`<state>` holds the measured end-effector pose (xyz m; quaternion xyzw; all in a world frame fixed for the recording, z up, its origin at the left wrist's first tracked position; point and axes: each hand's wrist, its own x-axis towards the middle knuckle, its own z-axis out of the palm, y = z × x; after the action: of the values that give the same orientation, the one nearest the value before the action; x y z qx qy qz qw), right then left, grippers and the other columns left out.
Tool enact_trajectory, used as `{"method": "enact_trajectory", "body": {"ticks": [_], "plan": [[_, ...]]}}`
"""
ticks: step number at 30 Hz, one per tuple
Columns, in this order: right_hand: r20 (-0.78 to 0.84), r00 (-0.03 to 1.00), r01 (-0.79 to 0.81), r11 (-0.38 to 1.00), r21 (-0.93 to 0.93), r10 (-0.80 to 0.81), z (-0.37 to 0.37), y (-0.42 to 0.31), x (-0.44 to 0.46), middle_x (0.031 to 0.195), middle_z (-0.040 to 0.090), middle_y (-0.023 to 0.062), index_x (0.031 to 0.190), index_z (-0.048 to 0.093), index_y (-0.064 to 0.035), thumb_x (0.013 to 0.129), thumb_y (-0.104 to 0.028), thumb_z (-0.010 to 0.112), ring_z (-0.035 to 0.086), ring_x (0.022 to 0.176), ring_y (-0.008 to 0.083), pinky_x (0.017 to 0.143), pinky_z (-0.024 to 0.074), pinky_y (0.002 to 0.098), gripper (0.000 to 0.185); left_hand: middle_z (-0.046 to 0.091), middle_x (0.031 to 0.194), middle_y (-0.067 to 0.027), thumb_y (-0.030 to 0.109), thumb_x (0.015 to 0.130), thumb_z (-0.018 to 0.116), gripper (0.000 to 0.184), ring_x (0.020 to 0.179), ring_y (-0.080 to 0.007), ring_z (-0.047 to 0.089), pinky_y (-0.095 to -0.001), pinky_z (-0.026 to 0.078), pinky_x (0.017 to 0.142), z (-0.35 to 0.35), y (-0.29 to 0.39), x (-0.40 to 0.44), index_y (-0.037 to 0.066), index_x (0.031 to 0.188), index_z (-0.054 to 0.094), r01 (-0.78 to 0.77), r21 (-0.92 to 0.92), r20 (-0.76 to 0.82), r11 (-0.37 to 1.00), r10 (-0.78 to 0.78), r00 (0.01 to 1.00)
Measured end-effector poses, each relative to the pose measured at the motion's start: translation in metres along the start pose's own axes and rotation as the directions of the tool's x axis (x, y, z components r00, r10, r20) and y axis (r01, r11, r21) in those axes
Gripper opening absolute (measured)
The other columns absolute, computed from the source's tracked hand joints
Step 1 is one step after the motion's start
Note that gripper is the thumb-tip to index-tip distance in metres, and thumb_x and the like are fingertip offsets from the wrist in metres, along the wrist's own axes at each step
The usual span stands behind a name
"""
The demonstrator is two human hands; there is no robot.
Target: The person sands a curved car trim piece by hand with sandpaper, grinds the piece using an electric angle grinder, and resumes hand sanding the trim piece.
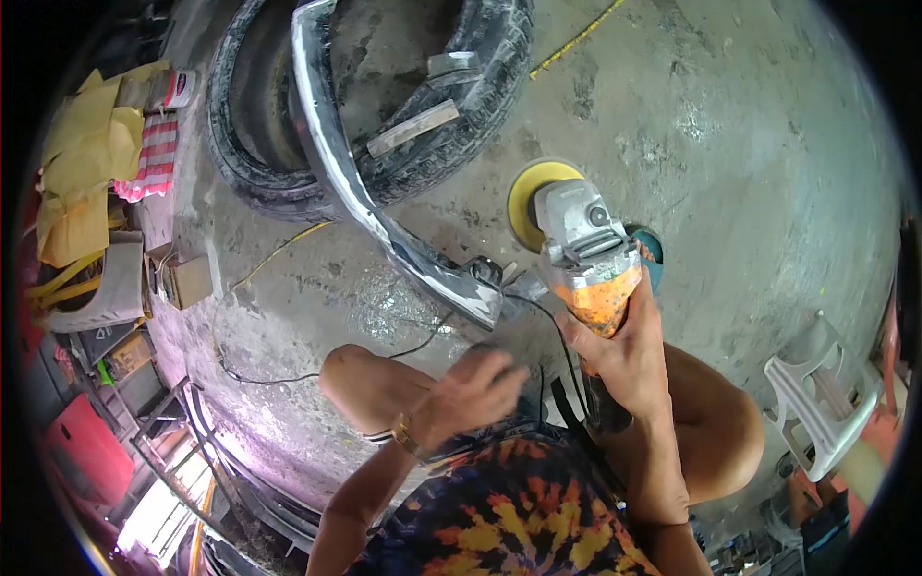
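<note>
My right hand [629, 355] is wrapped around the orange body of an angle grinder [597, 288]. The grinder's grey head points away from me, and a round yellow disc [534, 197] shows at its far end. Near my lap, my left hand [475, 392] is smeared by motion, so its grip is unclear. Beyond that hand lies a long curved panel [370, 216] with black, grey and white patches. Its near end sits close to my left hand, while its far part rests across a tire [279, 197].
A wooden block [413, 129] lies on the tire. Black cable [279, 381] runs over the concrete floor by my knees. Yellow sheets and a cardboard box [190, 278] are at left; a white plastic chair [824, 403] is at right. A teal round object [649, 252] sits behind the grinder.
</note>
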<state>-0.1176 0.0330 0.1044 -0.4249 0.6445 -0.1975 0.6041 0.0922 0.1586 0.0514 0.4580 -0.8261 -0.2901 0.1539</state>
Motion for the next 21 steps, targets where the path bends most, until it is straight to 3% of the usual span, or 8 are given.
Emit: {"method": "enact_trajectory", "body": {"ticks": [2,5,8,12,16,17,19,21], "plan": [[0.0,0.997,0.082,0.997,0.002,-0.082,0.002,0.001,0.003,0.1,0.067,0.0126,0.116,0.047,0.0022,0.081,-0.015,0.082,0.063,0.087,0.0176,0.079,0.0527,0.0339,0.052,0.058,0.102,-0.0066,0.019,0.079,0.076,0.028,0.09,-0.0224,0.061,-0.0361,0.054,0.076,0.04,0.013,-0.039,0.009,0.104,0.071,-0.016,-0.248,0.099,0.968,0.042,0.994],[-0.02,0.999,0.03,0.959,0.283,-0.025,0.013,-0.013,0.01,0.103,0.063,0.0043,0.121,0.05,-0.0004,0.081,-0.005,0.077,0.058,0.084,0.0079,0.073,0.05,0.0258,0.048,0.058,0.105,-0.0073,0.034,0.084,0.078,0.041,0.084,-0.0208,0.064,-0.0359,0.053,0.076,0.029,0.049,-0.029,0.01,0.115,0.067,0.04,-0.275,0.025,0.961,-0.035,0.999],[0.038,0.999,-0.039,0.983,0.181,0.033,0.009,-0.03,0.015,0.094,0.066,0.0052,0.123,0.051,-0.0023,0.083,-0.006,0.074,0.063,0.076,0.0121,0.064,0.0535,0.0281,0.046,0.057,0.11,-0.0061,0.041,0.082,0.081,0.054,0.082,-0.0207,0.064,-0.036,0.052,0.074,-0.001,0.085,0.0,0.011,0.123,0.064,0.13,-0.271,-0.276,0.954,-0.206,0.939],[0.082,0.989,-0.141,0.958,0.25,0.125,0.016,-0.08,-0.001,0.085,0.063,0.0053,0.115,0.054,-0.0039,0.086,-0.01,0.072,0.063,0.067,0.0143,0.058,0.0533,0.0289,0.035,0.056,0.123,-0.0063,0.047,0.079,0.081,0.06,0.102,-0.0218,0.061,-0.0373,0.047,0.08,-0.046,0.138,0.007,0.017,0.129,0.062,0.295,-0.278,-0.313,0.914,-0.376,0.872],[0.166,0.975,-0.191,0.945,0.265,0.15,0.035,-0.134,-0.028,0.082,0.063,0.0055,0.108,0.057,-0.0036,0.088,-0.018,0.073,0.064,0.066,0.0159,0.056,0.0529,0.0298,0.029,0.054,0.129,-0.0074,0.041,0.083,0.077,0.058,0.115,-0.0224,0.056,-0.0427,0.043,0.085,-0.095,0.18,-0.009,0.017,0.133,0.059,0.432,-0.134,-0.265,0.892,-0.452,0.851],[0.211,0.968,-0.196,0.94,0.28,0.139,0.04,-0.139,-0.033,0.081,0.063,0.0058,0.106,0.058,-0.0037,0.089,-0.022,0.074,0.065,0.065,0.0168,0.056,0.0547,0.0314,0.03,0.054,0.13,-0.0074,0.033,0.085,0.074,0.051,0.115,-0.0239,0.055,-0.0456,0.041,0.084,-0.106,0.192,-0.011,0.019,0.132,0.061,0.509,-0.328,-0.259,0.796,-0.593,0.762],[0.27,0.942,-0.271,0.927,0.259,0.199,0.058,-0.174,-0.053,0.087,0.064,0.0041,0.112,0.059,-0.0036,0.088,-0.022,0.074,0.065,0.07,0.0157,0.061,0.0542,0.0315,0.033,0.055,0.127,-0.0059,0.027,0.083,0.076,0.05,0.11,-0.0224,0.057,-0.0436,0.038,0.081,-0.148,0.203,-0.029,0.023,0.131,0.063,0.573,-0.172,-0.261,0.801,-0.598,0.758],[0.29,0.919,-0.343,0.904,0.257,0.267,0.081,-0.199,-0.072,0.088,0.064,0.0052,0.113,0.059,-0.0041,0.087,-0.023,0.075,0.065,0.071,0.0173,0.061,0.0543,0.0324,0.036,0.06,0.121,-0.0019,0.019,0.08,0.079,0.047,0.104,-0.0202,0.059,-0.0434,0.037,0.084,-0.195,0.212,-0.038,0.02,0.125,0.065,0.605,-0.268,-0.392,0.75,-0.658,0.643]]}}
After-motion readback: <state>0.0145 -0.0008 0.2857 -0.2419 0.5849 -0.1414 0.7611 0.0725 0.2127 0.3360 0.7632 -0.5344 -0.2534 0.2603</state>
